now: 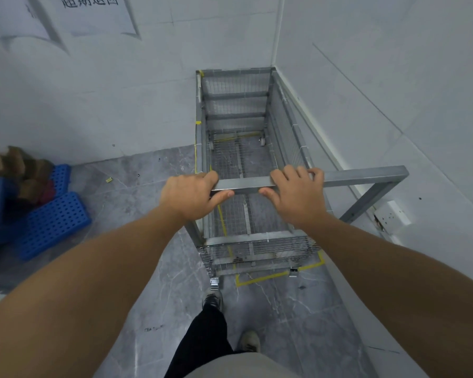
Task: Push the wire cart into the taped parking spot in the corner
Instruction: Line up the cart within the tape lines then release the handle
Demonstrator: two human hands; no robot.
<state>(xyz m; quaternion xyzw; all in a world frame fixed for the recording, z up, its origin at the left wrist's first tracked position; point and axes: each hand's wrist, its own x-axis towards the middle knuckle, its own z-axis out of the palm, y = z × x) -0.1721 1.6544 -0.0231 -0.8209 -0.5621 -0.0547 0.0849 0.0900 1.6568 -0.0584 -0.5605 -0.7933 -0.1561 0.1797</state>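
Both hands, left hand point(191, 196) and right hand point(294, 195), are closed on the handle bar point(246, 186) of the wire cart point(238, 115), whose long axis runs straight ahead into the corner, near wheels about at the yellow tape point(262, 279) line.

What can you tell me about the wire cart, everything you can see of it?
The wire cart is a tall grey metal frame with wire-mesh sides and floor, empty, standing upright on small casters. Its far end is in the corner between two white walls, over yellow floor tape. The left hand and right hand grip its near top bar.
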